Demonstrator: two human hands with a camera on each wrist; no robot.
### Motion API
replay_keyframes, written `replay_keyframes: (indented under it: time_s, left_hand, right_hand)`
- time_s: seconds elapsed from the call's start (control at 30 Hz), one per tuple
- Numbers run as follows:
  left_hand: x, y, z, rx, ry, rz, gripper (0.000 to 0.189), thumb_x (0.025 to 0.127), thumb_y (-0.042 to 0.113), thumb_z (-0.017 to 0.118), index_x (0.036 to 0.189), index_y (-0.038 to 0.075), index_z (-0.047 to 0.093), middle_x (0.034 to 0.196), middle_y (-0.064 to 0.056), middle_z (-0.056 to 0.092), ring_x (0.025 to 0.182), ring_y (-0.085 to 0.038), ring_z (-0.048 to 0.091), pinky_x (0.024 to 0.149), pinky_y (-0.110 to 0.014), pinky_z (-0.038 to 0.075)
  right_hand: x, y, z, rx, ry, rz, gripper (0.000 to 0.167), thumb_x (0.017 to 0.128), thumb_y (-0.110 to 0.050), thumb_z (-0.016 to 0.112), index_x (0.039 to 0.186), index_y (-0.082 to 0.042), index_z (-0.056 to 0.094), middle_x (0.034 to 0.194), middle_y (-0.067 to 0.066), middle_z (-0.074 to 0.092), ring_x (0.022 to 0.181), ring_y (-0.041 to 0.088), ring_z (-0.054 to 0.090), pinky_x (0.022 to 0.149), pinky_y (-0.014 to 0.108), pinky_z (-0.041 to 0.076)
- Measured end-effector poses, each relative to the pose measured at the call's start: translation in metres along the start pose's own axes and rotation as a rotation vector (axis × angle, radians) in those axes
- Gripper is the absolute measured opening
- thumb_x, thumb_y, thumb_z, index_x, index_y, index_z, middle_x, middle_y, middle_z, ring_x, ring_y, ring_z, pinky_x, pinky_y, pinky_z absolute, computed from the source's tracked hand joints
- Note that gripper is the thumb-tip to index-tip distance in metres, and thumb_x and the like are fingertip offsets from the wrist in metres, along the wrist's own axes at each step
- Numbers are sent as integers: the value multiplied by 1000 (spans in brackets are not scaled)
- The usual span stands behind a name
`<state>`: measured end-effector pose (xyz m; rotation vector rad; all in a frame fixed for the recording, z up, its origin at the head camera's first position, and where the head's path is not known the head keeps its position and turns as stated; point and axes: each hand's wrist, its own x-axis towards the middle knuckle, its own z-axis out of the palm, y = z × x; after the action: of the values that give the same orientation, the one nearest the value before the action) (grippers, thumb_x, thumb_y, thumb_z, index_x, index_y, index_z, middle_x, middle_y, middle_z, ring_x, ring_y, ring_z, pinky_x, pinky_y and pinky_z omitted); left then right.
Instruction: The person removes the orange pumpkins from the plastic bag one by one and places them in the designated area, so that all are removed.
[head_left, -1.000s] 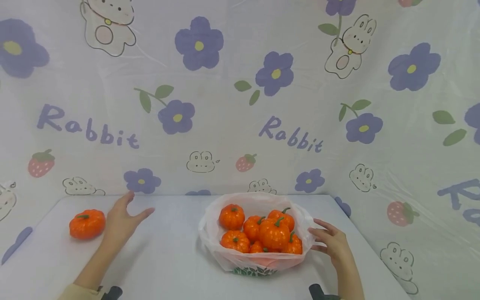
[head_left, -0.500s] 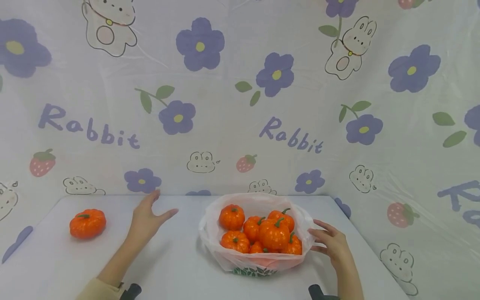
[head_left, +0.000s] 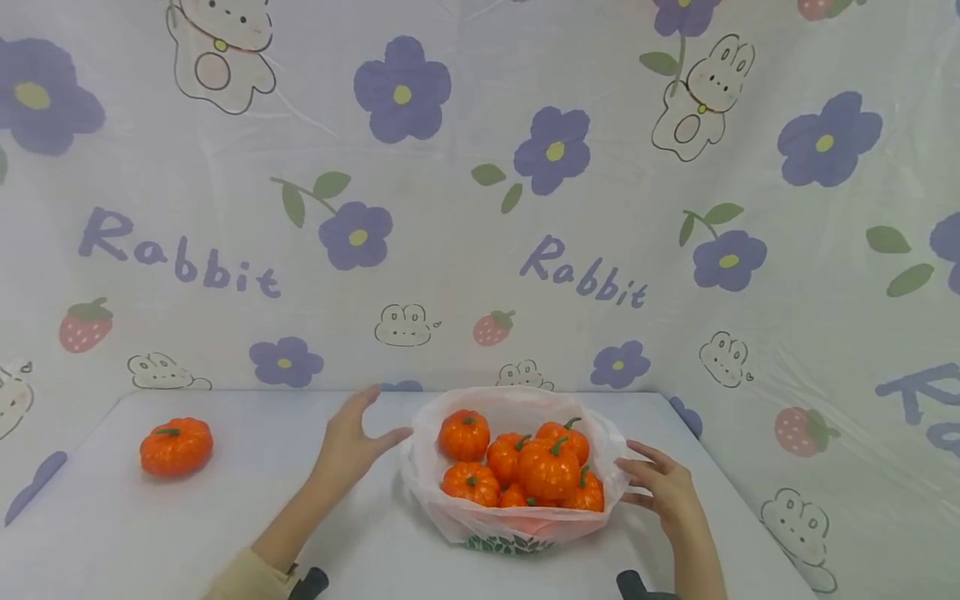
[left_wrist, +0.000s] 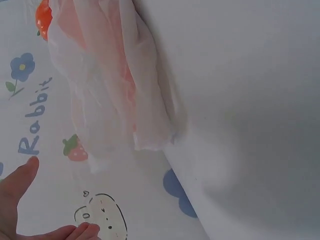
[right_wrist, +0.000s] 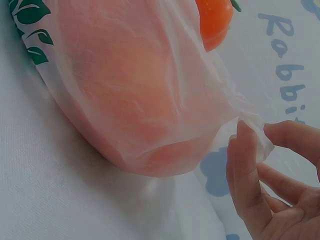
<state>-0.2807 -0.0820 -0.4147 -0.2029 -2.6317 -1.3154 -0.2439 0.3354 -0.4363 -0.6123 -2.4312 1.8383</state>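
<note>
A translucent white plastic bag (head_left: 517, 523) with green leaf print stands open on the table, holding several small orange pumpkins (head_left: 547, 468) with green stems. My right hand (head_left: 671, 492) pinches the bag's right rim between thumb and fingers; the right wrist view shows the film (right_wrist: 250, 125) caught there. At the bag's left side is my left hand (head_left: 352, 442), thumb and fingers spread apart with nothing between them. Its thumb tip comes right up to the bag's left rim in the head view. In the left wrist view the left fingers (left_wrist: 55, 234) appear low, beside the bag (left_wrist: 110, 85).
One more orange pumpkin (head_left: 177, 448) sits alone at the left of the white table (head_left: 247, 533). Behind the table hangs a white sheet (head_left: 450, 250) printed with rabbits, flowers and strawberries.
My left hand has moved right, from beside the lone pumpkin to the bag's left edge, its fingers staying spread. The right hand and the bag have stayed in place.
</note>
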Motion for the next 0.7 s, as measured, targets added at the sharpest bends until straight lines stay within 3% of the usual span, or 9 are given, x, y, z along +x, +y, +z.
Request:
replay_keyframes:
  time_s: [0.3,0.7]
  left_hand:
    - [-3,25,29,-35,-37,16,79,82,28,79,146,5,41,150,-18,45,139,-38,42,112,-56,39]
    - [-7,40,57,-110,-89,30,79,80,31,80,146,9,42,149,-13,47,139,-35,43,109,-57,42]
  right_hand:
    - [0,1,-1,5,-6,-13,64,92,-30,67,146,-7,41,143,29,46,85,10,62,76,28,62]
    - [-1,1,-2,26,-11,-26,64,91,-28,68,146,-5,42,137,26,52,81,9,63,74,28,62]
